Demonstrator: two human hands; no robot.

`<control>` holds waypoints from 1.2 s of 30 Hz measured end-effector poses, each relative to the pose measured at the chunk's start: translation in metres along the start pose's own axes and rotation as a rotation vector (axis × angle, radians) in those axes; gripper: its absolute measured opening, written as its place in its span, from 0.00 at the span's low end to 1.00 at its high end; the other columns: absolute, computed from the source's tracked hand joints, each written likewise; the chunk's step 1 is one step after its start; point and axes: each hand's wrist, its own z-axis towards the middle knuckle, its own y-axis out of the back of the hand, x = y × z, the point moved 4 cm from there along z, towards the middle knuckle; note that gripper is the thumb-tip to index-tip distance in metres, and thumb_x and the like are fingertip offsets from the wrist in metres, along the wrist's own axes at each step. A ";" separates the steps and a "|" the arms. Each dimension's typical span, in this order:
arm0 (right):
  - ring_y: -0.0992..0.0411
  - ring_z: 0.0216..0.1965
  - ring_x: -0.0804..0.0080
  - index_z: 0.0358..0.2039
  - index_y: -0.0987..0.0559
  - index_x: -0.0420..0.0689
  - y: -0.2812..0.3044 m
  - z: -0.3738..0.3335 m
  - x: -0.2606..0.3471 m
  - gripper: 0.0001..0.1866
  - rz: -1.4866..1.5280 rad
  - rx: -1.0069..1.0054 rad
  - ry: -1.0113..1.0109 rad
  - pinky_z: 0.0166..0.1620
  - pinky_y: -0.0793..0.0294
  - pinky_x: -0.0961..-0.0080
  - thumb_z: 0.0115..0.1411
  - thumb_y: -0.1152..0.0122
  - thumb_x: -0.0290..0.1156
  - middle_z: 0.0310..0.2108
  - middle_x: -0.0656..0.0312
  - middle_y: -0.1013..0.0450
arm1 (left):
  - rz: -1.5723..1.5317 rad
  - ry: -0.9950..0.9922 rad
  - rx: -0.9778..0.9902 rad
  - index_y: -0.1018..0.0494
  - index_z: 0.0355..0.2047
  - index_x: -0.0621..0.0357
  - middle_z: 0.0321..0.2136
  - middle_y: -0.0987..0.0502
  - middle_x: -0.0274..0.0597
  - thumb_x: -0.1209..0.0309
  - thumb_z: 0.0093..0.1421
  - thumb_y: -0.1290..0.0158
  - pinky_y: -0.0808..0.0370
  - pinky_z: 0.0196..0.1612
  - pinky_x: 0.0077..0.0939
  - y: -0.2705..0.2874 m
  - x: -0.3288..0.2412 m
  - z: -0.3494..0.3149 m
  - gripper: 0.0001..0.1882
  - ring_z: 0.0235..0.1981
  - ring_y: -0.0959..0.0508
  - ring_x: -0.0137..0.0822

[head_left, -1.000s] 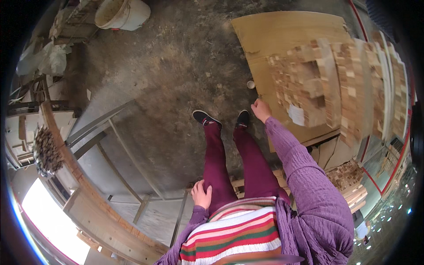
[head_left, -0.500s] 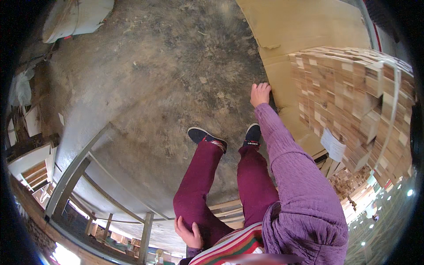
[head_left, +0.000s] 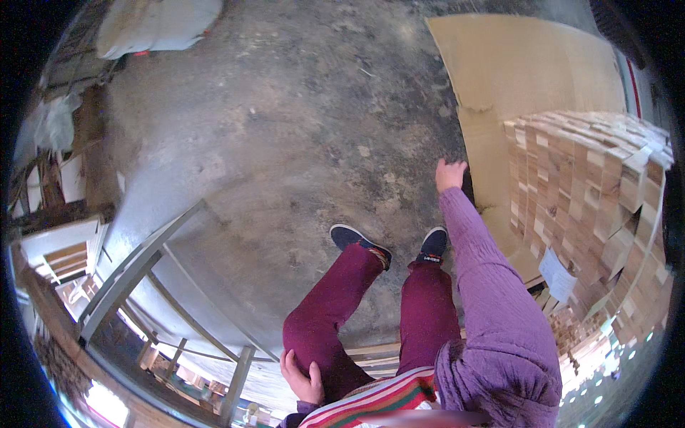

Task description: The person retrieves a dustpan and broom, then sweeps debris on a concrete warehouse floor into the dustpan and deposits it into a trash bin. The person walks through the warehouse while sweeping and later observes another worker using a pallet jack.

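Observation:
My left hand (head_left: 302,378) rests on my left thigh, its fingers apart and nothing in it. My right arm is stretched out ahead, and my right hand (head_left: 451,174) is held out near the left edge of a large tan cardboard sheet (head_left: 528,64). The fingers of that hand are curled, and no object shows in them; the palm side is hidden. To the right of the cardboard's near part stands a tall stack of small wood blocks (head_left: 571,192), with a white paper sheet (head_left: 556,274) on its near side.
My shoes (head_left: 360,242) stand on a stained concrete floor (head_left: 285,128). A metal frame (head_left: 143,264) stands at lower left. Behind it is a white box-like piece (head_left: 68,250). A large white sack-like bundle (head_left: 160,25) sits at the far left, above some crumpled plastic (head_left: 58,125).
The view has shifted, so the floor, the cardboard and the wood stack appear lower and further right. My left hand stays on my thigh; my right arm stays stretched out.

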 end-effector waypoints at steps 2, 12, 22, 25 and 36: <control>0.34 0.41 0.57 0.40 0.32 0.48 0.049 -0.035 0.019 0.18 0.129 0.045 0.076 0.48 0.46 0.54 0.48 0.46 0.38 0.35 0.55 0.28 | 0.059 0.018 0.055 0.41 0.48 0.62 0.50 0.42 0.56 0.68 0.47 0.49 0.46 0.54 0.40 0.019 -0.007 -0.008 0.27 0.51 0.41 0.52; 0.33 0.42 0.51 0.42 0.36 0.43 0.287 -0.211 -0.005 0.30 0.715 0.264 0.046 0.46 0.38 0.56 0.39 0.40 0.44 0.37 0.51 0.30 | 0.011 -0.056 0.281 0.35 0.46 0.52 0.47 0.36 0.50 0.56 0.49 0.50 0.38 0.50 0.41 0.087 -0.040 -0.030 0.25 0.48 0.37 0.50; 0.32 0.26 0.64 0.29 0.30 0.43 0.441 -0.161 -0.115 0.17 1.407 -0.102 -0.292 0.29 0.32 0.68 0.44 0.40 0.41 0.24 0.59 0.31 | -0.177 -0.094 0.442 0.30 0.39 0.60 0.35 0.26 0.50 0.59 0.49 0.52 0.31 0.43 0.33 0.278 -0.101 0.088 0.21 0.39 0.26 0.45; 0.34 0.21 0.73 0.26 0.29 0.48 0.515 -0.133 -0.097 0.12 1.945 0.354 -0.365 0.21 0.35 0.75 0.46 0.42 0.41 0.21 0.63 0.32 | -0.086 -0.118 0.298 0.30 0.39 0.60 0.35 0.25 0.50 0.60 0.49 0.52 0.30 0.43 0.33 0.326 -0.127 0.165 0.20 0.39 0.26 0.45; 0.31 0.26 0.72 0.30 0.27 0.50 0.848 0.100 0.005 0.11 2.335 0.635 0.058 0.23 0.32 0.75 0.52 0.49 0.43 0.27 0.65 0.30 | -0.517 -0.112 0.138 0.30 0.38 0.60 0.31 0.24 0.47 0.61 0.53 0.51 0.29 0.38 0.28 0.482 -0.279 0.395 0.17 0.34 0.24 0.39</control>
